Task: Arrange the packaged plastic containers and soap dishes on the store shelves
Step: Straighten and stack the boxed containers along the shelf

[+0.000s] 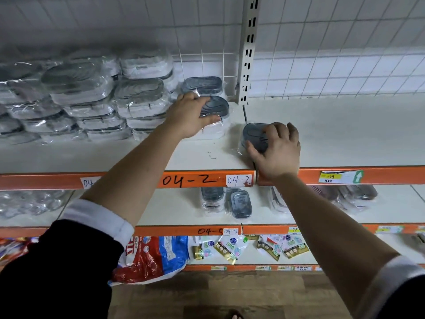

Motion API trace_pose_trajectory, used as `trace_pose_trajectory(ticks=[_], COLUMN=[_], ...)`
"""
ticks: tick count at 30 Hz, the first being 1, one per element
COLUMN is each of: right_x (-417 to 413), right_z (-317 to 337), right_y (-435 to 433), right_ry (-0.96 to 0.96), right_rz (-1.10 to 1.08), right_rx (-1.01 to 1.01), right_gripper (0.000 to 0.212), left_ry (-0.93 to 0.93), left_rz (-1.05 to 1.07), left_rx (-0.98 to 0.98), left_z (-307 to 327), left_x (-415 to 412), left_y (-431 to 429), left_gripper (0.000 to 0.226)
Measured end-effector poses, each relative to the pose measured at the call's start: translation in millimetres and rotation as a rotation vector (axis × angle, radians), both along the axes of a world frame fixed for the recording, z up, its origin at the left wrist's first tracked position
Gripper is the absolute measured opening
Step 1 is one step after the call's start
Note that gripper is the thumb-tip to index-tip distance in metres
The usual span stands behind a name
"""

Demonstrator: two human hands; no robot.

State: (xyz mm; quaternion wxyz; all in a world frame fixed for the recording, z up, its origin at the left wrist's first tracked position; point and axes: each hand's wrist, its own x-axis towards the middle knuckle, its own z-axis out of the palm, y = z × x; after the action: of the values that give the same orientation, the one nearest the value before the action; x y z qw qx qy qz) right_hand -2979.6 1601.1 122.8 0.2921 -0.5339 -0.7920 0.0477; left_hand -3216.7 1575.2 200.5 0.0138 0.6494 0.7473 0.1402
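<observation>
The person reaches up to the upper shelf [345, 134] with both arms. The left hand [190, 116] lies over the stacked soap dish [216, 107], which has a gray top and a white body and is wrapped in clear film. The fingers go across the top and the thumb presses along the front edge, so the dish is held between them. This dish stands at the right end of the pile of wrapped dishes [92, 95], just in front of one more gray dish [202, 85] near the wall.

The right hand [276, 150] grips the single soap dish [254, 134], also gray and in film. The fingers curl over its far side and the thumb holds the near left side. This dish lies alone on the shelf, to the right of the upright post [249, 49] and close to the front edge. The two dishes are near each other but apart.

The shelf is pale, with an orange strip [391, 176] on its front. The strip carries a white label [238, 180] marked 04-2 and a yellow price tag [340, 176]. Behind the shelf there is a white wire grid [345, 54]. On the middle shelf [161, 210] stand some more wrapped dishes [240, 202]. Lower, there is a red and blue bag [151, 256] and small sachets [230, 249]. The floor [230, 295] looks wooden.
</observation>
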Motion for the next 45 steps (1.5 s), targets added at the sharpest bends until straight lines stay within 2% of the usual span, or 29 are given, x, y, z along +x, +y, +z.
trace_pose_trajectory(ticks=[7,13,15,17,19,23,28,32,38,41,45], right_x=[-1.7,0.0,0.9,1.4,2.2,2.9,2.6,1.0,-48.9,-80.6,-117.6], right_z=[-1.3,-3.0,-3.3,-2.8,-1.8,-1.3,-0.7,9.4,57.7,76.9,92.6], right_y=[2.8,3.6,3.3,4.6,7.2,8.7,5.5,11.0,34.6,56.1,90.3], right_ry=[0.005,-0.005,-0.013,-0.033,-0.045,-0.052,0.107,0.305,0.407,0.373,0.187], right_rz=[-0.024,-0.024,-0.024,-0.016,-0.005,0.008,-0.016,0.016,0.145,0.207,0.305], right_rx=[-0.022,0.002,-0.016,-0.046,-0.059,-0.058,-0.042,0.032,0.12,0.118,0.077], right_gripper=[0.073,0.068,0.065,0.066,0.065,0.063,0.057,0.054,0.062,0.059,0.065], left_ry=[0.015,-0.064,0.045,0.05,0.022,0.091,0.041,0.031,0.028,0.026,0.041], left_rz=[0.007,0.121,0.103,0.075,0.027,-0.012,0.11,0.142,0.125,0.109,0.081], left_rx=[-0.032,0.188,0.166,0.192,0.294,0.438,0.344,0.331,0.334,0.37,0.437], left_z=[0.2,-15.5,-20.2,-29.2,-37.1,-55.2,-68.3,-72.9,-76.0,-80.5,-85.8], left_x=[-6.1,11.2,21.6,23.9,27.8,29.8,28.9,29.4,26.8,25.5,21.9], left_y=[9.5,1.8,-8.3,-21.3,-39.7,-68.9,-78.2,-75.4,-74.0,-70.7,-69.1], left_gripper=[0.063,0.036,0.04,0.044,0.042,0.031,0.017,0.031,0.033,0.03,0.022])
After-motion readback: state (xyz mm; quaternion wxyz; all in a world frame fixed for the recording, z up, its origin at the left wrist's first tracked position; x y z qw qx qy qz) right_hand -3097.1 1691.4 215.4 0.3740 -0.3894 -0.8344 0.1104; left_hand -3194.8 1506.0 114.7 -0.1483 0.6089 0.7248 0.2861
